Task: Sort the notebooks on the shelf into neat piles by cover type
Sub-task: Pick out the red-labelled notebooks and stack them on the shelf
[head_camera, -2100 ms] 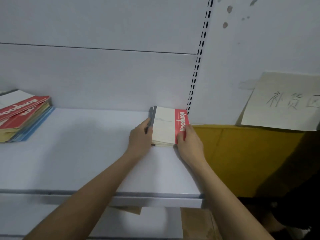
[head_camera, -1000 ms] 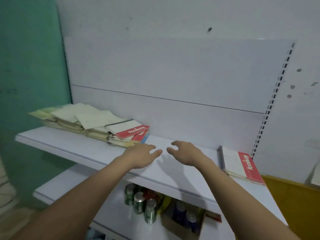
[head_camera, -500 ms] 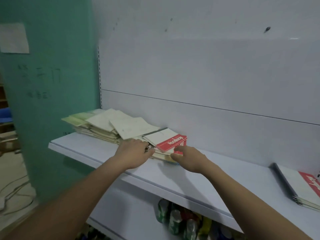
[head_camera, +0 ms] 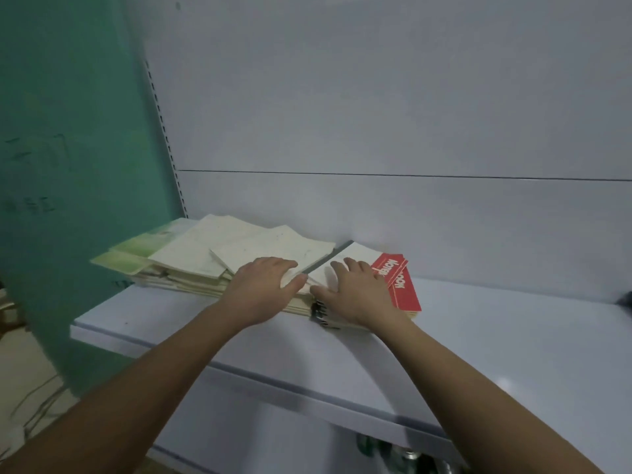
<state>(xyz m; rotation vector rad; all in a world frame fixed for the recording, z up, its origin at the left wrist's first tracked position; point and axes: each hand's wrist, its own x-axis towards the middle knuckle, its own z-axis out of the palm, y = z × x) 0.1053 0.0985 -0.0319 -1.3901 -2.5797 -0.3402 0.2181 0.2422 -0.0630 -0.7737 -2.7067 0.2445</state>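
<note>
Both hands, left hand [head_camera: 260,285] and right hand [head_camera: 355,289], rest flat-fingered on notebooks [head_camera: 239,258]; grip unclosed; green wall [head_camera: 68,131] alongside.

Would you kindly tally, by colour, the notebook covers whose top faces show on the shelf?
Green covers: 2
Cream covers: 2
Red-banded covers: 2
Total: 6 showing; those buried beneath cannot be counted.

On the white shelf [head_camera: 496,336] lies a messy pile of notebooks [head_camera: 205,258]. The left hand [head_camera: 260,285] rests on the cream covers, the right hand [head_camera: 355,289] lies flat on a white-and-red notebook [head_camera: 400,285] beside them. The wall [head_camera: 68,131] at left is green.
</note>
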